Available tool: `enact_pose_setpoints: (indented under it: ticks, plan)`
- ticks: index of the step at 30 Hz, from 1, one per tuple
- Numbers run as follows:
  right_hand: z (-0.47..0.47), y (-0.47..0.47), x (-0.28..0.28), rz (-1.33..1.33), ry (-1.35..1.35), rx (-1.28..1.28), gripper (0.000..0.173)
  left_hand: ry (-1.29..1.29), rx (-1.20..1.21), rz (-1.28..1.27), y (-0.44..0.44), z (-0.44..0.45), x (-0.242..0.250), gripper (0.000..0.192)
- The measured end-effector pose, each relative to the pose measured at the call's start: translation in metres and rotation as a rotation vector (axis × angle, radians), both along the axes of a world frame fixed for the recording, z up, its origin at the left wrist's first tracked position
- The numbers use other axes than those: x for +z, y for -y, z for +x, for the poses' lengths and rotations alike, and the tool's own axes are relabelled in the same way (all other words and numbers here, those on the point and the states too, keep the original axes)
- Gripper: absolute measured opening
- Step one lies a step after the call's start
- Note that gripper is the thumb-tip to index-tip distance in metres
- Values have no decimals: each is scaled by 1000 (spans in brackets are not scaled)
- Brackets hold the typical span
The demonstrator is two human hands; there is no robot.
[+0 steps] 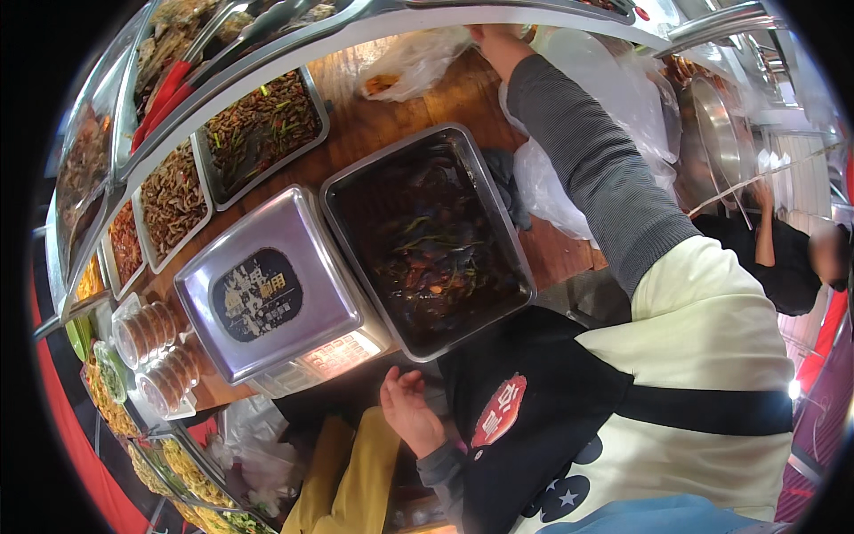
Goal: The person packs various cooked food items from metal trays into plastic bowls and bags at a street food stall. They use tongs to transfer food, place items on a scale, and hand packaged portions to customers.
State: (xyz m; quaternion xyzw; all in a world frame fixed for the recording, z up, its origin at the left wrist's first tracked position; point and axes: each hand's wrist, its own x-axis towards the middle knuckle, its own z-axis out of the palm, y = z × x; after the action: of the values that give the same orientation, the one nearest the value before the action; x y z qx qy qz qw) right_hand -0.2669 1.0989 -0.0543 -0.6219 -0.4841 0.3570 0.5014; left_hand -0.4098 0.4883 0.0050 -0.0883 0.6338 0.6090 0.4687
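My right hand [497, 44] reaches to the far side of the wooden counter, its fingers partly hidden at the display's edge. They meet the gathered end of a clear plastic bag [427, 57] with orange food in it; the grip cannot be made out. My left hand [410, 414] is empty, fingers loosely curled and apart, below the near corner of a deep metal tray [527, 267]. Dark sauce with green and reddish pieces [434, 260] lies in that tray. Beside it stands a metal-lidded container [200, 294] with a dark printed label.
Food trays [260, 133] line the counter's left under a glass display with red-handled tongs [160, 100]. Stacked clear tubs [143, 334] stand near the lidded container. White plastic bags [594, 87] and a dark cloth [504, 180] lie right of the tray. Another person [767, 267] is at the right.
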Motion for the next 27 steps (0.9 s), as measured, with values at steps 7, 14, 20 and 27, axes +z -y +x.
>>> enact_pose_setpoints:
  ticks: [7, 14, 20, 27]
  plan:
    - [28, 8, -3, 203, 494, -19, 31, -22, 37, -58, 17, -3, -3, 30]
    - [36, 19, -7, 318, 740, 20, 31, 24, 64, -48, 10, 3, -8, 30]
    - [35, 14, -8, 374, 926, 149, 31, 28, 76, -52, 3, 3, -10, 29]
    - [36, -7, 1, 325, 1064, 320, 31, 38, 90, -68, 11, 3, -14, 29]
